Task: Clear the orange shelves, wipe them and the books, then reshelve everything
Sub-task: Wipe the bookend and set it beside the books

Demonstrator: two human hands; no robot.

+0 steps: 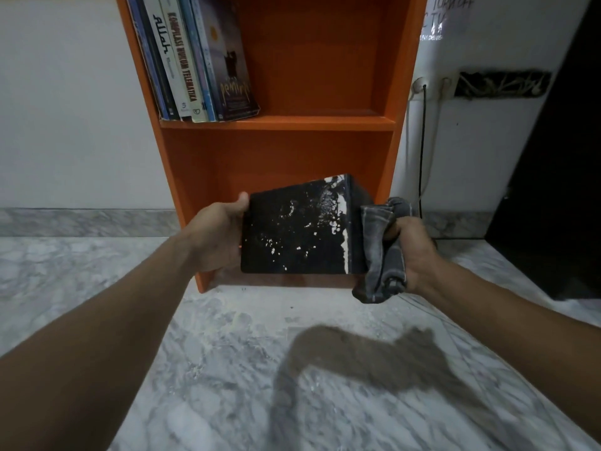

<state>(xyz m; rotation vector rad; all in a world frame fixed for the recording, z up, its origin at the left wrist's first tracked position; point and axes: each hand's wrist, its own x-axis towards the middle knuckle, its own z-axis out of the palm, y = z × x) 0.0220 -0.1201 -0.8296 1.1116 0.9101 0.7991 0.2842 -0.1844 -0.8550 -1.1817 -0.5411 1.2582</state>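
The person's left grip [221, 236] clamps the black hardcover book with white flecks [292, 236] by its nine o'clock edge. The thumb lies over the cover and the fingers curl beneath, which leaves the cover and the three o'clock side free for cleaning. The right grip [413, 252] is closed round a bunched grey cloth [383, 255] and presses it against that side of the book. The book hangs in the air in front of the lower shelf of the orange wooden bookcase [276, 157], above the grey marble floor [195, 369]. At eleven o'clock a row of upright books [195, 60] leans on the upper shelf, probably already wiped. This book likely joins them after wiping.
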